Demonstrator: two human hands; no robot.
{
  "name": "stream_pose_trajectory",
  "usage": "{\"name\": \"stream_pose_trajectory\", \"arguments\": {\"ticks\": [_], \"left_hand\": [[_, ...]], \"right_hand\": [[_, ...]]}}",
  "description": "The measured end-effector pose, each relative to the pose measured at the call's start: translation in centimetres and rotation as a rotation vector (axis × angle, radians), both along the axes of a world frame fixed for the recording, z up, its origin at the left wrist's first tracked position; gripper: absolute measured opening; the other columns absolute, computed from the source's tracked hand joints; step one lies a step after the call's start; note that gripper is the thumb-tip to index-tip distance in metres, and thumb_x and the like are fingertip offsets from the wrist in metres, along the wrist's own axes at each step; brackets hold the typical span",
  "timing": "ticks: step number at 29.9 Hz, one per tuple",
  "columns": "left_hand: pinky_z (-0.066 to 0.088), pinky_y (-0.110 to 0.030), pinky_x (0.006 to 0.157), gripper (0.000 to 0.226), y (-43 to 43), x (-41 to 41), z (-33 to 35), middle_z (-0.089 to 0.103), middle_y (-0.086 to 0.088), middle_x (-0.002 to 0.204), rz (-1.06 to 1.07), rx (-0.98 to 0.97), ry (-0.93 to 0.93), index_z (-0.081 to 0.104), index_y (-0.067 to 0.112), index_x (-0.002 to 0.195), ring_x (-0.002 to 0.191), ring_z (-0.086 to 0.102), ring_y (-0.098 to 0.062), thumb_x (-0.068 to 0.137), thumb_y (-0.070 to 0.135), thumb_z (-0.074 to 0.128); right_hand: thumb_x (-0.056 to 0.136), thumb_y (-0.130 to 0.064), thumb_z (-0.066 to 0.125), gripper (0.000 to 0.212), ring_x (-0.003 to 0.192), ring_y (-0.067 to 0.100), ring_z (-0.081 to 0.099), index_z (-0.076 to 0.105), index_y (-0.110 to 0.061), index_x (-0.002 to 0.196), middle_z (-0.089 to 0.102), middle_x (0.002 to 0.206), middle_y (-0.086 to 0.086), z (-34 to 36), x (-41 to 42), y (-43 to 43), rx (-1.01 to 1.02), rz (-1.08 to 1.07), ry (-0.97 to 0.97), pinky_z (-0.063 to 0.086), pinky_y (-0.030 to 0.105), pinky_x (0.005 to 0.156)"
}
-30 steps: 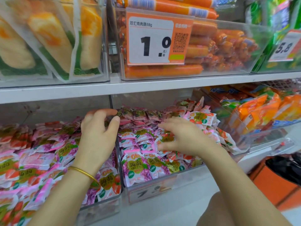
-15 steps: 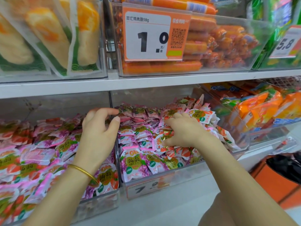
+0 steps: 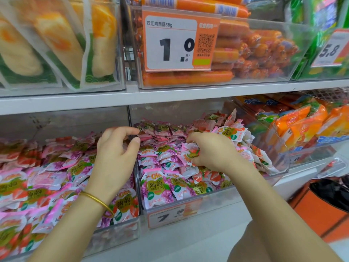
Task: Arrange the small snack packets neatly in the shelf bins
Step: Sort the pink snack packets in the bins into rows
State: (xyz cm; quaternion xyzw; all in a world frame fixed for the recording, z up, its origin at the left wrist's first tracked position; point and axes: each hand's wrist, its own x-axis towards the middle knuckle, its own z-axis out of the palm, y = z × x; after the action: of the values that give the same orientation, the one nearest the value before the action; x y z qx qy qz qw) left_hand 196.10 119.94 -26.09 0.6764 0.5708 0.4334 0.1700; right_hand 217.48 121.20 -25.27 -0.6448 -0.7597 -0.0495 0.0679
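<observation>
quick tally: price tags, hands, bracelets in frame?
Price tags: 3 – 1.0 tag, 5.8 tag, 7.9 tag
Hands: 2 – left hand, right hand
Bracelets: 1 – bracelet
Total: 6

Bright, even shop light falls on my view, with barely any shadow. Soft glare sheens the clear bin fronts [image 3: 207, 83]. Wide-angle distortion bows the shelf edge [image 3: 170, 97]; the corners blur.
</observation>
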Motion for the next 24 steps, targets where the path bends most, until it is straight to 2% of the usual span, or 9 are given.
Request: {"name": "stream_pose_trajectory", "arguments": {"ticks": [2,4,6,8,12,14,16,20,24], "left_hand": [[0.036,-0.029,0.091,0.019,-0.1,0.0,0.1,0.048,-0.001,0.104,0.013,0.036,-0.004,0.058,0.025,0.107,0.104,0.047,-0.019,0.092,0.019,0.050],[0.036,-0.015,0.084,0.017,-0.6,0.2,0.6,0.049,0.002,0.098,0.025,0.100,-0.038,0.061,0.020,0.105,0.093,0.050,-0.008,0.090,0.016,0.052],[0.036,-0.003,0.072,0.016,-1.2,0.5,1.4,0.053,0.007,0.092,0.012,0.124,-0.112,0.061,0.019,0.102,0.079,0.052,0.001,0.089,0.016,0.054],[0.041,-0.003,0.065,0.015,-2.2,1.1,2.1,0.062,0.006,0.089,-0.068,0.055,-0.234,0.058,0.021,0.104,0.071,0.058,0.000,0.089,0.019,0.053],[0.041,-0.013,0.045,0.027,-3.9,1.7,3.0,0.065,-0.001,0.088,-0.286,-0.124,-0.478,0.048,0.019,0.115,0.054,0.062,-0.003,0.090,0.029,0.053],[0.045,-0.024,0.042,0.039,-4.5,0.9,3.2,0.063,-0.003,0.093,-0.324,-0.149,-0.594,0.044,0.019,0.115,0.063,0.067,-0.013,0.085,0.040,0.057],[0.052,-0.033,0.048,0.044,-5.0,-0.5,3.5,0.063,-0.007,0.096,-0.308,-0.149,-0.665,0.045,0.017,0.112,0.071,0.068,-0.020,0.081,0.045,0.060],[0.057,-0.029,0.063,0.045,-5.8,-4.0,3.5,0.064,-0.011,0.101,-0.252,-0.121,-0.733,0.049,0.011,0.111,0.075,0.067,-0.007,0.073,0.033,0.059],[0.053,-0.023,0.059,0.032,-6.1,-8.2,2.7,0.068,-0.013,0.098,-0.155,-0.129,-0.756,0.051,0.005,0.112,0.079,0.067,-0.014,0.085,0.019,0.061]], "right_hand": [[0.085,-0.041,0.062,0.046,0.098,0.020,0.062,0.049,-0.026,0.127,0.066,0.110,-0.002,0.2,0.1,-0.6,0.096,-0.013,0.048,0.041,0.027,0.064],[0.086,-0.042,0.062,0.044,0.096,0.019,0.063,0.050,-0.026,0.124,0.067,0.108,-0.003,0.8,0.3,-1.2,0.200,-0.060,0.125,0.045,0.029,0.067],[0.083,-0.039,0.066,0.041,0.096,0.015,0.061,0.053,-0.025,0.119,0.066,0.109,-0.007,1.5,0.2,-1.9,0.247,-0.081,0.336,0.049,0.031,0.073],[0.079,-0.033,0.072,0.036,0.094,0.004,0.058,0.057,-0.026,0.111,0.064,0.103,-0.014,2.1,-0.9,-2.8,0.241,-0.009,0.639,0.050,0.026,0.078],[0.073,-0.018,0.078,0.026,0.076,-0.001,0.061,0.063,-0.022,0.093,0.066,0.081,-0.012,2.9,-5.1,-4.6,0.223,0.178,1.082,0.045,0.010,0.064],[0.075,-0.017,0.075,0.024,0.074,-0.002,0.060,0.062,-0.024,0.093,0.065,0.084,-0.014,3.1,-7.0,-4.9,0.233,0.241,1.114,0.044,0.009,0.064],[0.079,-0.017,0.071,0.025,0.078,-0.003,0.059,0.058,-0.029,0.096,0.063,0.091,-0.019,3.2,-8.9,-5.1,0.209,0.309,1.072,0.044,0.011,0.066],[0.083,-0.012,0.063,0.033,0.093,-0.003,0.056,0.050,-0.031,0.107,0.059,0.098,-0.018,3.0,-13.3,-5.9,0.141,0.459,0.961,0.041,0.009,0.076],[0.078,-0.008,0.060,0.044,0.112,0.007,0.050,0.053,-0.022,0.119,0.056,0.116,-0.009,2.4,-17.6,-6.0,-0.035,0.521,0.909,0.041,0.023,0.095]]}}
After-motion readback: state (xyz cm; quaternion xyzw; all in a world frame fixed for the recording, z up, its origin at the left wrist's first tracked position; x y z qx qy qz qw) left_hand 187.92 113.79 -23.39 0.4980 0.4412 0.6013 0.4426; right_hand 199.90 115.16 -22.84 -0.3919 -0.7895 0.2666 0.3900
